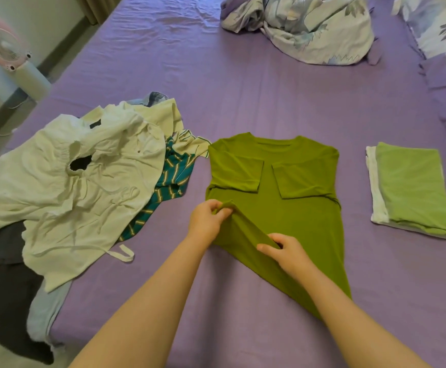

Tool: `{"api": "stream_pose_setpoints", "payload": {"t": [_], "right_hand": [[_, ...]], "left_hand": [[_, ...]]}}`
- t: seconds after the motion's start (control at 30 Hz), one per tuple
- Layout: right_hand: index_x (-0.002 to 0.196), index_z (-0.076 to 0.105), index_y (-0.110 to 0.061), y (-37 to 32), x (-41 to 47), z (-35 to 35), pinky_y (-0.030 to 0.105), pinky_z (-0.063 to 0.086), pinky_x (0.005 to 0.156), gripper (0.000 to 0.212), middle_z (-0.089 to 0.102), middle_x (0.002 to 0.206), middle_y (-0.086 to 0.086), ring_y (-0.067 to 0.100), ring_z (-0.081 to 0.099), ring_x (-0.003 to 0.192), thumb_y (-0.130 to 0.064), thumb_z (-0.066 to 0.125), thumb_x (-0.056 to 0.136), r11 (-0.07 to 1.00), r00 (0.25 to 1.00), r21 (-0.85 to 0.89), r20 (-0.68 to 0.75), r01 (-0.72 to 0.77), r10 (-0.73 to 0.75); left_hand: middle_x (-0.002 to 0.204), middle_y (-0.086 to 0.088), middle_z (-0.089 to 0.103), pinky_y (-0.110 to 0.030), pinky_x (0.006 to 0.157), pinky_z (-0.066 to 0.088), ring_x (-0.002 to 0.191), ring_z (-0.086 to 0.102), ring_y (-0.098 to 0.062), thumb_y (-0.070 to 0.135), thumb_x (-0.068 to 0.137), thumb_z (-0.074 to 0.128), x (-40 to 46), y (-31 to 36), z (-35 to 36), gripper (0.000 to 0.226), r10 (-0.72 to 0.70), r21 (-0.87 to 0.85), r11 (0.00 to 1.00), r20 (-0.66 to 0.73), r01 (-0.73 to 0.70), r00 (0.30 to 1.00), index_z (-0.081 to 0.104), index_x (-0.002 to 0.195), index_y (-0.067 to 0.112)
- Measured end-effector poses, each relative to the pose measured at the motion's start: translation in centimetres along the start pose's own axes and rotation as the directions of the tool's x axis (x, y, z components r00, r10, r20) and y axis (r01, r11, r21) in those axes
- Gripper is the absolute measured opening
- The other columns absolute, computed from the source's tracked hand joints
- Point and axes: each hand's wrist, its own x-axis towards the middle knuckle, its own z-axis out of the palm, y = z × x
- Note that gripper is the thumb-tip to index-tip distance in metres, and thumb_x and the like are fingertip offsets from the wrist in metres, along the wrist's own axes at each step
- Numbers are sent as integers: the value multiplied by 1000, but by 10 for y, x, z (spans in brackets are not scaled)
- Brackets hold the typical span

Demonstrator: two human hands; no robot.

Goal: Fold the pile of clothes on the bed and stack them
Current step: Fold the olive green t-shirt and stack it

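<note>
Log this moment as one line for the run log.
step: folding green shirt | left hand, right hand: pinch its left edge | folded stack: right

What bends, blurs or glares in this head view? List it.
Head view: wide-angle bending curves the purple bed sheet at its edges; the pink-and-white desk fan at far left is soft and overexposed; lighting is even and soft, with faint shadows under both hands; the olive-green T-shirt at centre is sharp, without glare.

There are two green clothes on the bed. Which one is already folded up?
The light green garment on the small stack at right is folded. The darker olive green T-shirt in the middle lies mostly spread out.
</note>
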Motion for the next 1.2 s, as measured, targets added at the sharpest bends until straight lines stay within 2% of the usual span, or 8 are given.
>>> {"api": "stream_pose_setpoints", "payload": {"t": [0.27,0.37,0.5,0.63,0.83,0.93,1.1,1.2], "right_hand": [[72,60,-2,23,45,-47,31,28,57,27,48,60,1,11,42,59,-23,72,83,970,992,-211,-82,-116,101],[61,51,-13,33,57,-68,25,22,50,34,38,52,-6,9,35,52,-26,73,82,959,985,-248,-140,-138,106],[60,55,-19,35,75,-84,20,32,53,30,51,51,-13,5,45,57,-21,67,87,976,977,-188,-201,-108,69],[75,65,-24,22,106,-94,7,38,63,15,65,74,-14,-7,56,71,-19,64,89,986,955,-165,-296,-36,-15],[63,57,-19,-1,157,-123,35,34,65,27,58,63,2,23,55,71,-28,70,85,951,939,-297,-344,-90,-19],[64,59,-15,-23,186,-138,36,36,66,27,59,66,6,24,55,72,-30,70,84,945,942,-314,-334,-87,-25],[57,53,-14,-56,243,-157,35,23,58,35,48,55,2,21,47,64,-28,70,85,932,939,-360,-336,-53,-77],[72,64,-4,-65,274,-167,36,34,64,30,62,68,12,25,55,72,-31,69,85,915,939,-399,-333,-61,-83]], "left_hand": [[81,2,56,-31,60,39,71,51,-15,28,97,52,75,-9,-8,16,-18,-77,997,-42,15,999,57,92,13],[82,3,56,-37,68,44,76,54,-18,28,97,53,99,-16,-9,16,-40,-89,995,-66,34,997,59,94,13],[91,-15,62,-46,75,47,84,58,-30,26,98,51,121,-25,2,27,-87,-117,990,-11,85,996,62,99,1],[75,-5,48,-34,57,31,71,45,-21,29,103,37,141,-25,18,29,-139,-28,990,-51,137,989,48,83,10],[66,-1,42,-32,49,23,57,38,-14,31,104,33,171,-13,19,30,-77,126,988,-113,91,991,36,76,19],[69,0,47,-30,50,26,59,42,-12,32,103,34,199,2,15,25,-48,151,986,-139,69,989,41,85,16],[66,-1,43,-34,51,24,59,40,-19,28,103,37,251,25,15,31,-71,172,980,-140,95,988,37,75,15],[70,-3,46,-36,59,31,68,46,-25,27,102,38,276,32,16,27,-79,218,970,-131,106,988,43,83,9]]}}
